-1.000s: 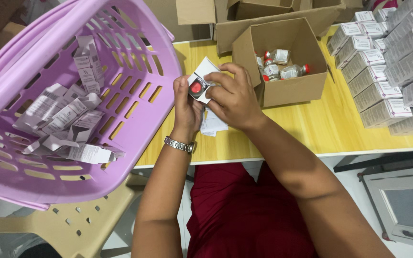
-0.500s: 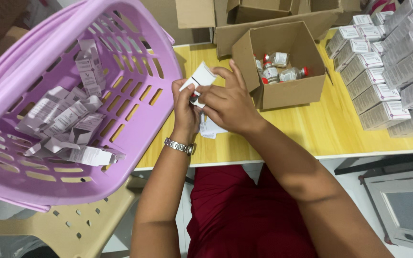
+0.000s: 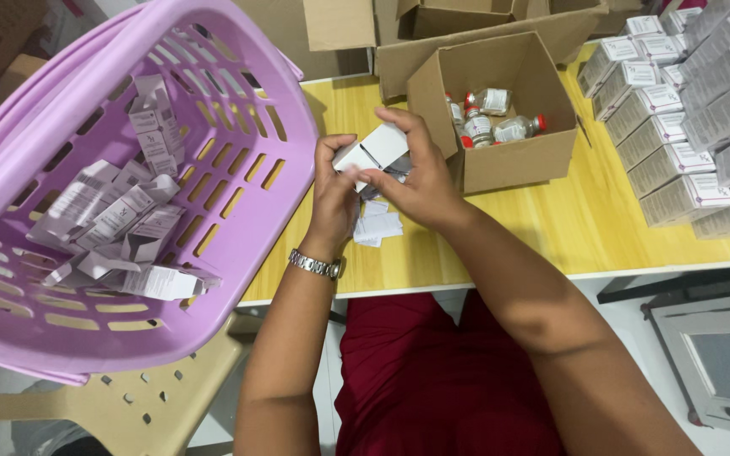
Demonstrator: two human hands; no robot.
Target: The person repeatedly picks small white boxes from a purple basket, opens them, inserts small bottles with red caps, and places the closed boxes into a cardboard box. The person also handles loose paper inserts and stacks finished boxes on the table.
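Carton (image 3: 373,150): small, white, held above the counter (image 3: 551,228), just left of the brown box (image 3: 500,110). Both hands on it, close together, touching one another.

Left hand (image 3: 335,190): fingers curled shut on the carton's left end, thumb up along its side. Metal watch (image 3: 314,265) at the wrist.

Right hand (image 3: 420,181): fingers bent over the carton's top and right side, thumb pressed to its front face. Grip closed, not a flat palm. Whether the carton's flap is open cannot be told.

Under the hands, left of the box: a few white paper slips (image 3: 378,226) lying flat on the counter.

In the box: several small glass vials (image 3: 492,118) with red caps, lying on their sides.

Right of the box: stacked white cartons (image 3: 686,110) in rows, filling the counter's far right.

Left of the box, well apart: lilac basket (image 3: 128,194), tilted, slotted walls, resting on a beige chair (image 3: 128,405). It holds a loose heap of flattened white-and-grey cartons (image 3: 120,219).

Behind the box: more brown cardboard boxes (image 3: 466,25), open.
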